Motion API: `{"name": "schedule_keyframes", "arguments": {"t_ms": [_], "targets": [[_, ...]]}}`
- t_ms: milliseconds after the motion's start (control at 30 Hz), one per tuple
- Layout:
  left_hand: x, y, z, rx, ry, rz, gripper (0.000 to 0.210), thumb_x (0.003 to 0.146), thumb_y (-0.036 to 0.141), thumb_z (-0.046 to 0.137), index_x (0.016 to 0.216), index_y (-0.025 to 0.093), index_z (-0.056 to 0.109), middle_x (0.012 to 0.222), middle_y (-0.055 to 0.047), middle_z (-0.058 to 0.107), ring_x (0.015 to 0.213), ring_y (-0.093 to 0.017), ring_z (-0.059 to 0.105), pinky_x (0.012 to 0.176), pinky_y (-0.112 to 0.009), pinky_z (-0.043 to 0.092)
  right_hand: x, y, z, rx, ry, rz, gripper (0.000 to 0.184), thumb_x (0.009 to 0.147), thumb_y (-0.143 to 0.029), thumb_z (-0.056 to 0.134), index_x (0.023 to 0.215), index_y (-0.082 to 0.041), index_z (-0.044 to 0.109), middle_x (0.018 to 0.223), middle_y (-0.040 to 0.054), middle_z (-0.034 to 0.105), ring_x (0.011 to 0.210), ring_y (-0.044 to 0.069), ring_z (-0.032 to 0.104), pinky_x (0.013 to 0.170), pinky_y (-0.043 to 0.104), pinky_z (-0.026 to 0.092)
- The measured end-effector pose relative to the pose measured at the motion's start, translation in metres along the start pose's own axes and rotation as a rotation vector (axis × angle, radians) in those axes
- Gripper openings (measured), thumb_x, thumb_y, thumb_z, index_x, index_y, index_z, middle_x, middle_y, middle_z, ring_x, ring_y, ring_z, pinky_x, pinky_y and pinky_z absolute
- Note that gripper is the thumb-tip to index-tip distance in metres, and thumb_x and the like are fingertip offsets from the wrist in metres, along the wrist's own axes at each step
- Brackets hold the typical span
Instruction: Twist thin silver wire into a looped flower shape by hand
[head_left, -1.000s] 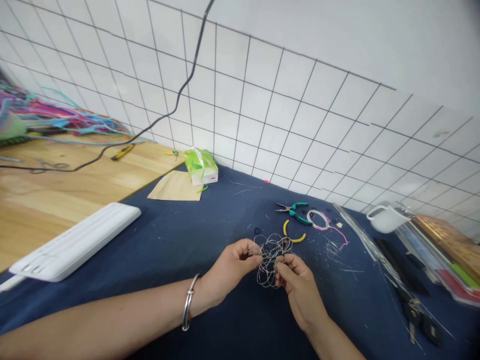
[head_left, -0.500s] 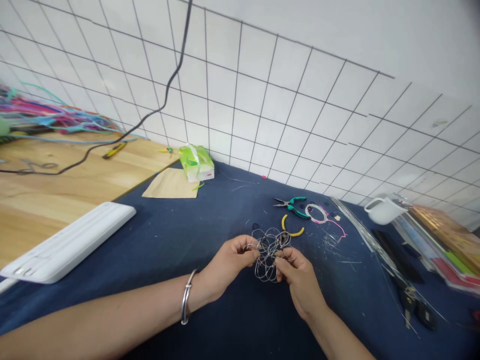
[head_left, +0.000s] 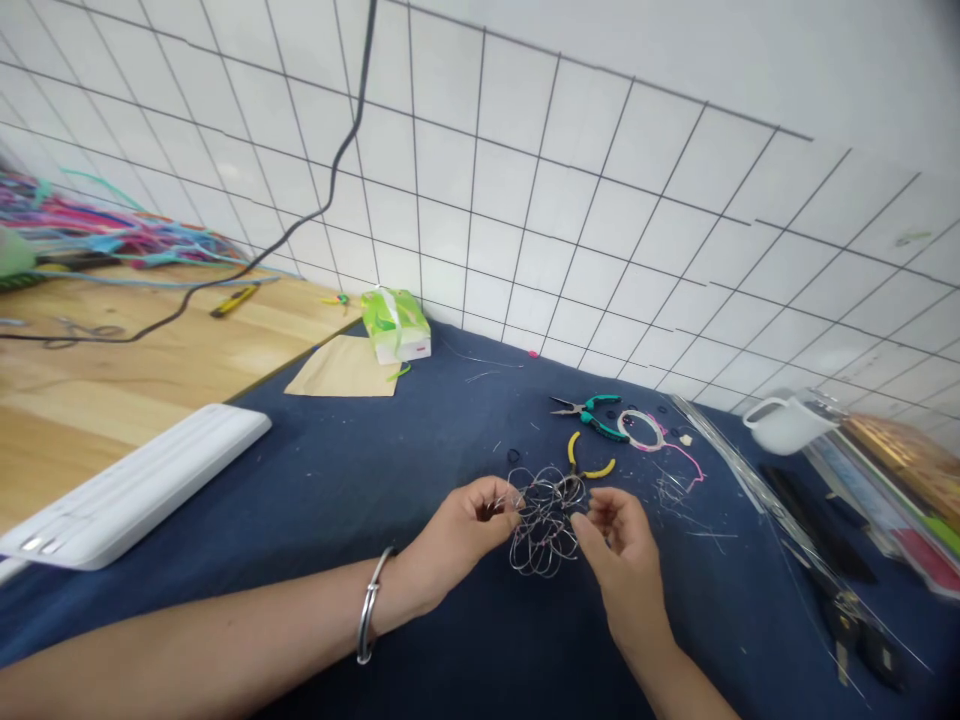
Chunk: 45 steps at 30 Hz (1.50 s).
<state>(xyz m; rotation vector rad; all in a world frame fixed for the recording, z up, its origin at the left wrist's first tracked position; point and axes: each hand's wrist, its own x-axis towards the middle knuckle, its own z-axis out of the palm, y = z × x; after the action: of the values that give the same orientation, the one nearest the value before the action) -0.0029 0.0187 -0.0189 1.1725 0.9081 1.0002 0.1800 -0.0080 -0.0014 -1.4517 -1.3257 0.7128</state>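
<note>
A bundle of thin silver wire loops, bent like flower petals (head_left: 541, 535), hangs over the dark blue cloth (head_left: 450, 430). My left hand (head_left: 476, 520) pinches its left edge between thumb and fingers. On the other side, my right hand (head_left: 619, 550) has thumb and fingers apart, close by the right-hand loops; whether the thumb tip touches the wire is unclear. Just behind the loops lie yellow-handled pliers (head_left: 589, 460), their jaws partly covered by the wire. Teal-handled needle-nose pliers (head_left: 592, 412) rest farther back.
At the left are a white power strip (head_left: 142, 480) and a wooden table (head_left: 180, 370) with a yellow cutter (head_left: 235, 300). A tissue pack (head_left: 397, 325) stands near the tiled wall. Rightward lie a tape ring (head_left: 641, 430), straight wires (head_left: 720, 455), a white mug (head_left: 787, 425) and keys (head_left: 844, 635).
My right hand has let go of the wire loops and spread its fingers slightly to the right. My left hand keeps its pinch, and the view has shifted a little.
</note>
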Motion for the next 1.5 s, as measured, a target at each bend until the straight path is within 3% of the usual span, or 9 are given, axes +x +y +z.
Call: {"name": "schedule_keyframes", "arguments": {"t_ms": [100, 200, 467, 767, 1033, 1167, 1400, 1500], "targets": [[-0.002, -0.002, 0.003, 0.069, -0.026, 0.018, 0.007, 0.076, 0.021, 0.054, 0.08, 0.016, 0.055, 0.067, 0.003, 0.049, 0.059, -0.009, 0.041, 0.056, -0.021, 0.033, -0.004, -0.009, -0.003, -0.174, -0.041, -0.21, 0.014, 0.075, -0.027, 0.061, 0.085, -0.021, 0.056, 0.083, 0.0032, 0.053, 0.078, 0.018, 0.05, 0.074, 0.033, 0.042], [-0.006, -0.001, 0.006, 0.181, -0.048, 0.047, 0.004, 0.074, 0.019, 0.053, 0.077, 0.016, 0.055, 0.066, 0.002, 0.05, 0.059, -0.009, 0.042, 0.056, -0.021, 0.034, -0.01, -0.015, -0.002, -0.245, -0.086, -0.33, 0.013, 0.073, -0.026, 0.062, 0.084, -0.022, 0.058, 0.082, 0.0037, 0.054, 0.078, 0.019, 0.051, 0.073, 0.034, 0.042], [-0.015, 0.011, 0.01, 0.397, -0.055, 0.121, 0.006, 0.07, 0.014, 0.051, 0.071, 0.016, 0.057, 0.065, 0.001, 0.054, 0.06, -0.011, 0.047, 0.057, -0.022, 0.038, -0.018, -0.016, 0.006, -0.267, -0.113, -0.379, 0.009, 0.078, -0.016, 0.055, 0.082, -0.022, 0.06, 0.078, 0.0027, 0.058, 0.077, 0.018, 0.053, 0.074, 0.033, 0.042], [-0.014, 0.008, 0.009, 0.282, -0.053, 0.08, 0.004, 0.072, 0.015, 0.053, 0.075, 0.015, 0.056, 0.066, 0.001, 0.051, 0.06, -0.01, 0.044, 0.056, -0.022, 0.037, -0.019, -0.015, 0.007, -0.305, -0.163, -0.502, 0.011, 0.077, -0.012, 0.055, 0.076, -0.022, 0.059, 0.074, 0.0018, 0.06, 0.071, 0.017, 0.054, 0.072, 0.034, 0.039], [-0.013, 0.002, 0.007, 0.162, -0.132, 0.038, 0.004, 0.075, 0.019, 0.054, 0.076, 0.015, 0.053, 0.065, 0.003, 0.047, 0.059, -0.009, 0.04, 0.055, -0.022, 0.034, -0.019, -0.016, 0.008, -0.315, -0.191, -0.492, 0.011, 0.079, -0.012, 0.053, 0.078, -0.022, 0.058, 0.077, 0.0024, 0.061, 0.074, 0.017, 0.055, 0.071, 0.033, 0.039], [-0.011, 0.004, 0.007, 0.176, -0.114, 0.031, 0.003, 0.074, 0.018, 0.054, 0.075, 0.014, 0.053, 0.064, 0.004, 0.045, 0.058, -0.008, 0.038, 0.054, -0.021, 0.032, -0.019, -0.015, 0.007, -0.28, -0.199, -0.48, 0.01, 0.079, -0.013, 0.053, 0.077, -0.021, 0.058, 0.077, 0.002, 0.061, 0.074, 0.017, 0.055, 0.072, 0.032, 0.04], [-0.01, 0.001, 0.005, 0.174, -0.121, 0.035, 0.003, 0.075, 0.017, 0.052, 0.075, 0.014, 0.051, 0.063, 0.005, 0.045, 0.057, -0.007, 0.038, 0.053, -0.02, 0.031, -0.019, -0.015, 0.004, -0.157, -0.182, -0.335, 0.005, 0.081, -0.016, 0.053, 0.08, -0.019, 0.057, 0.078, 0.0023, 0.058, 0.074, 0.016, 0.055, 0.072, 0.031, 0.043], [-0.01, -0.002, 0.005, 0.178, -0.12, 0.04, 0.003, 0.075, 0.017, 0.052, 0.075, 0.014, 0.052, 0.063, 0.004, 0.045, 0.057, -0.007, 0.038, 0.053, -0.02, 0.032, -0.018, -0.015, 0.005, -0.188, -0.193, -0.416, 0.008, 0.081, -0.013, 0.053, 0.08, -0.019, 0.058, 0.078, 0.0023, 0.059, 0.074, 0.016, 0.055, 0.072, 0.032, 0.042]]}}
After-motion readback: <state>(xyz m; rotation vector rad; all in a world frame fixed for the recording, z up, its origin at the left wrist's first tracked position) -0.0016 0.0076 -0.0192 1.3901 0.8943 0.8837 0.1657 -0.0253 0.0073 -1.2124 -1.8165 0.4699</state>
